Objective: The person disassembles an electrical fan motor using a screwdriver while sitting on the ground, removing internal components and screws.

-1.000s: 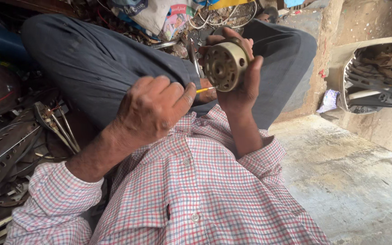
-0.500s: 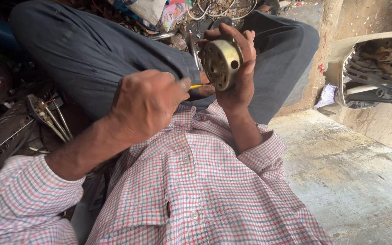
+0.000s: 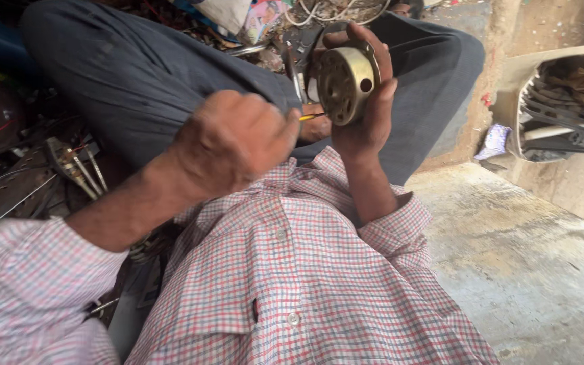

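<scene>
While our right hand point(image 3: 363, 101) wraps its fingers round the round metal motor point(image 3: 344, 82) above our lap, our left hand point(image 3: 238, 138), fisted on a yellow-handled tool point(image 3: 311, 117), has drawn closer to the camera, its tip kept at the casing.

Brass-yellow motor housing point(image 3: 343, 82); red-blue checked shirt point(image 3: 292, 270); grey trousers point(image 3: 143, 74).

round brass-coloured motor housing point(image 3: 343, 82) (perforated, perhaps) upright
</scene>
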